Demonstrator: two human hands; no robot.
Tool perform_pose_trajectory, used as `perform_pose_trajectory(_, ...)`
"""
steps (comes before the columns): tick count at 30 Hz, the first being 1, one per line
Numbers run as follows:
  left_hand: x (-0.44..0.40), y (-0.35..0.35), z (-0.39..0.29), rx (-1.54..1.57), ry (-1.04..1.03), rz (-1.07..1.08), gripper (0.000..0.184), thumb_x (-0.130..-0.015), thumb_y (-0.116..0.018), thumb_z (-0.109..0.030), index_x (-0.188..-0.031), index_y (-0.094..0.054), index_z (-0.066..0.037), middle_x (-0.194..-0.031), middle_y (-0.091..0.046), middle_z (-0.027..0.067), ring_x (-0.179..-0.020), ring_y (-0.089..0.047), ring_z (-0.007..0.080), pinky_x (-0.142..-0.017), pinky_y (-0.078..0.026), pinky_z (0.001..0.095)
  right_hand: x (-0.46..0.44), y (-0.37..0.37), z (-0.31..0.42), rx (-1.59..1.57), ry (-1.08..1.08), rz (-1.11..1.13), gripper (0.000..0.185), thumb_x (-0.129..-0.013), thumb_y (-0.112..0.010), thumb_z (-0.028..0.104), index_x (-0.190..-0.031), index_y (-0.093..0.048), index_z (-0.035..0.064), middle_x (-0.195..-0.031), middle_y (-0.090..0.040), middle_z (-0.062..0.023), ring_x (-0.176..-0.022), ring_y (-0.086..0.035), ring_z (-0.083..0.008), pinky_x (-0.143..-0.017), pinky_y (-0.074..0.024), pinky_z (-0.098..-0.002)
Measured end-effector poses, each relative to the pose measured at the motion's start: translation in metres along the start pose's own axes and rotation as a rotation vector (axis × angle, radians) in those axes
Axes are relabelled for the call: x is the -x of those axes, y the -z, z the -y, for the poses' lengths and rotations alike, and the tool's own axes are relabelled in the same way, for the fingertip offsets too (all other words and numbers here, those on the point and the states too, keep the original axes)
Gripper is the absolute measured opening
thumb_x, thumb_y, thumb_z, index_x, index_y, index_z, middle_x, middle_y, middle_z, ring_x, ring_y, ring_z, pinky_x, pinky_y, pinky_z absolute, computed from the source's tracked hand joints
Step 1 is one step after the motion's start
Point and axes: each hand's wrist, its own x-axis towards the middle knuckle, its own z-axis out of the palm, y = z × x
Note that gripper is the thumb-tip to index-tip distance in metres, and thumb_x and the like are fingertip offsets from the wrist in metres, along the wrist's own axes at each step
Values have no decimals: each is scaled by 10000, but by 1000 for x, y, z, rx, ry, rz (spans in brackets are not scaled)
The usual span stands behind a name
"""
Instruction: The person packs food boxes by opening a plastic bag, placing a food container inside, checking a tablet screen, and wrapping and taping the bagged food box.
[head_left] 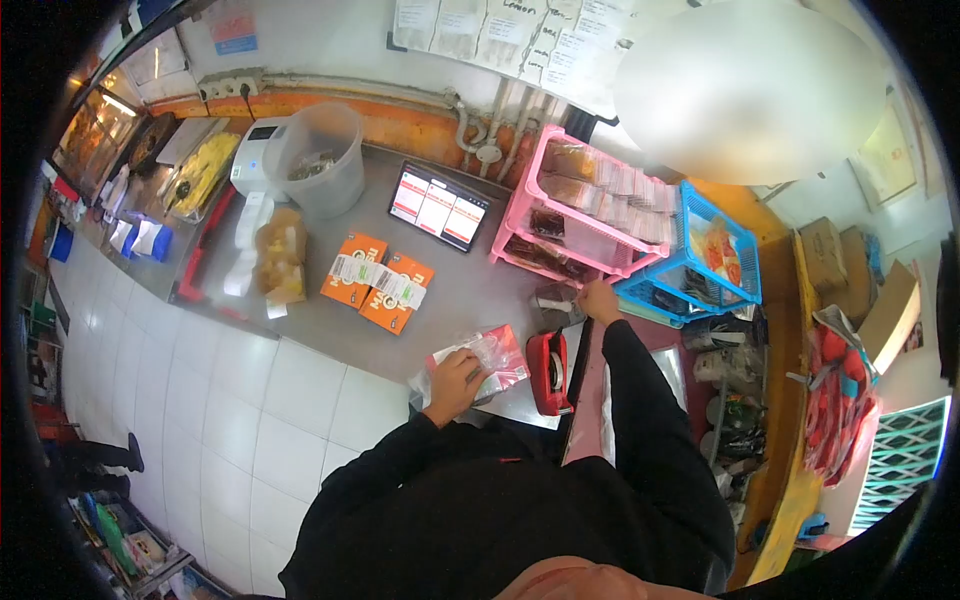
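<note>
Left hand [457, 386] over a pink package [506, 354], right hand [600, 302] beside a pink rack [588, 223].
The package lies at the tabletop's [478, 292] six o'clock edge, orange boxes [390, 312] toward its ten, a red case [542, 380] at its three. Left fingers bend across its top, grip unclear; the right hand's fingers curl near the rack's lower edge, any hold hidden.

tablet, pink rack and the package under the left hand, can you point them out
Tablet [438, 207]: head view, middle of its screen.
Pink rack [610, 225]: head view, front rim of its upper tier.
Package [509, 352]: head view, its right-hand part in the picture.
</note>
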Motion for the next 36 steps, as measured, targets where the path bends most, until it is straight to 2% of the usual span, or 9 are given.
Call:
perform_pose_trajectory(4, 6, -2, 8, -6, 37, 47, 173, -757, -680, -157, -770, -600, -4, -902, -576, 113, -834, -585, 297, -714, -466, 373, 34, 52, 30, 34, -2, -181, 103, -716, -673, 164, -773, -717, 91, -725, -670, -153, -715, -670, -310, -657, -541, -397)
perform_pose_trajectory(6, 7, -7, 15, -28, 24, 41, 153, -752, -670, -138, -766, -601, -2, -903, -575, 114, -832, -585, 299, -714, -467, 373, 58, 72, 51, -352, 95, -365, 85, -743, -693, 126, -788, -713, 56, -709, -672, -126, -665, -669, -252, -623, -530, -332)
perform_pose_trajectory(8, 8, -11, 19, 102, -66, -43, 122, -727, -656, -114, -799, -638, -17, -873, -576, 118, -822, -583, 297, -712, -471, 379, 89, 78, 90, -693, 150, -356, 68, -768, -693, 79, -805, -708, 23, -744, -670, -102, -659, -654, -199, -620, -509, -278)
perform_pose_trajectory(15, 4, 13, 9, 119, -116, 117, 206, -715, -599, -65, -893, -700, -89, -843, -602, 83, -830, -591, 275, -725, -463, 373, 168, -10, 185, -912, 426, -275, 90, -768, -694, 56, -855, -707, 41, -868, -657, -82, -847, -618, -213, -746, -477, -326)
perform_pose_trajectory(20, -25, 31, -11, -279, -486, 71, 207, -695, -579, -59, -866, -684, -111, -832, -626, 59, -836, -588, 265, -764, -427, 389, 170, -19, 183, -839, 423, -366, 79, -742, -699, 87, -819, -711, 78, -882, -650, -66, -858, -592, -254, -763, -439, -361)
perform_pose_trajectory(22, -31, 26, 11, -248, -435, 212, 204, -689, -576, -52, -862, -675, -99, -844, -632, 70, -847, -587, 278, -752, -437, 399, 174, -19, 180, -752, 445, -391, 78, -743, -698, 110, -815, -701, 81, -928, -637, -36, -935, -573, -240, -864, -389, -393)
perform_pose_trajectory(26, -37, 25, 16, -209, -284, 437, 213, -670, -568, -23, -853, -663, -75, -852, -639, 118, -849, -581, 329, -721, -464, 431, 188, -17, 186, -731, 360, -371, 94, -733, -702, 116, -819, -696, 79, -961, -629, -41, -989, -554, -245, -907, -360, -409)
perform_pose_trajectory(33, -53, 18, 11, -31, -314, 460, 134, -698, -599, -32, -811, -667, -60, -760, -646, 138, -748, -603, 352, -680, -479, 432, 192, -40, 191, -810, 214, -468, 153, -680, -653, 70, -830, -683, 63, -978, -636, -80, -1044, -548, -290, -935, -365, -417)
perform_pose_trajectory(36, -62, 25, -5, -43, -101, 586, 120, -703, -678, -58, -820, -694, -47, -823, -675, 143, -750, -636, 344, -682, -498, 384, 190, -42, 193, -825, 210, -492, 159, -671, -661, 78, -828, -678, 53, -976, -637, -91, -1052, -547, -298, -923, -378, -415)
